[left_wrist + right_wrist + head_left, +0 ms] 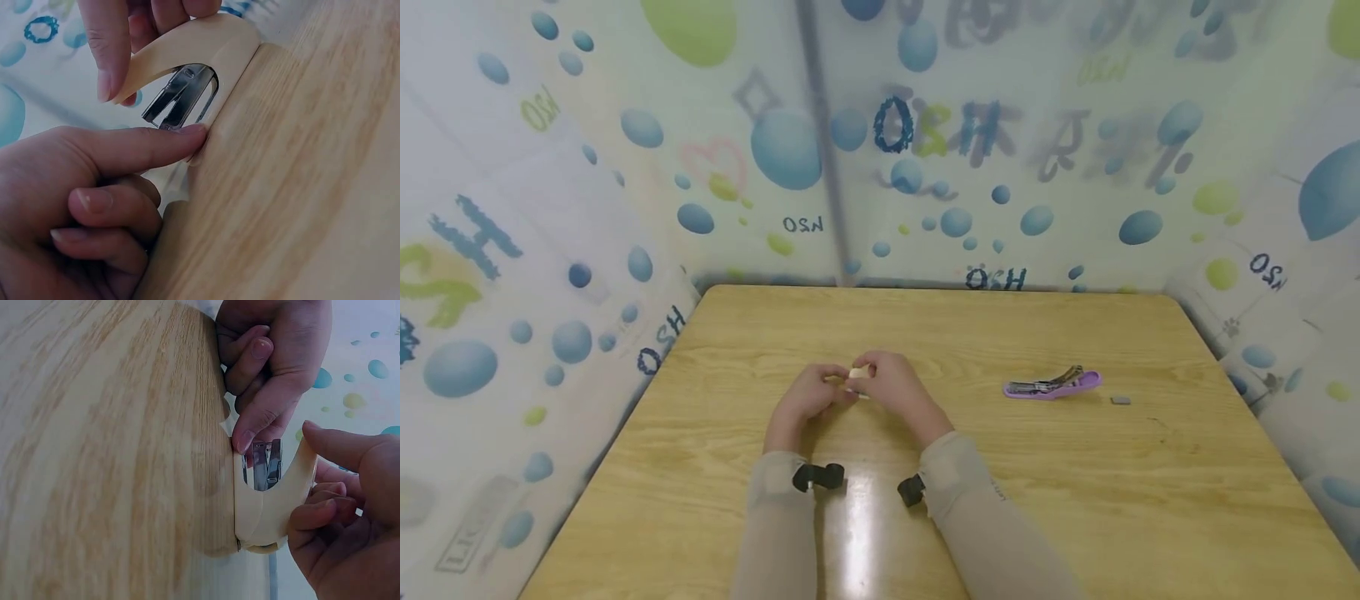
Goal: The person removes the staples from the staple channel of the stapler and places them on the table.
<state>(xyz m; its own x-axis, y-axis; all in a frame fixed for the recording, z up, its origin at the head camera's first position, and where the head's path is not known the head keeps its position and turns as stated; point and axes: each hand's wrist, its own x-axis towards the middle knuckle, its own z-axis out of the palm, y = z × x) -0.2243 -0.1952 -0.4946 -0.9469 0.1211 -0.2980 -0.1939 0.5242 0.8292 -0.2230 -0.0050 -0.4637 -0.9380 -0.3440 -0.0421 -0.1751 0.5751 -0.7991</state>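
Observation:
A small cream stapler (858, 374) is between both hands near the middle of the table. My left hand (812, 395) pinches the front end of its base with thumb and index finger, the other fingers curled. My right hand (895, 385) grips the upper arm, thumb at its front tip and fingers along its side. In the left wrist view the stapler (228, 47) has its arm raised from the base, and the metal magazine (181, 97) shows in the gap. The right wrist view shows the stapler's rounded back (269, 515) close to the tabletop.
On the right of the wooden table (1075, 483) lies a purple stapler (1086, 381), spread open with its metal parts showing. Beside it is a small grey block (1121, 400) that looks like a strip of staples. Patterned curtains (955, 192) surround the table's back and sides.

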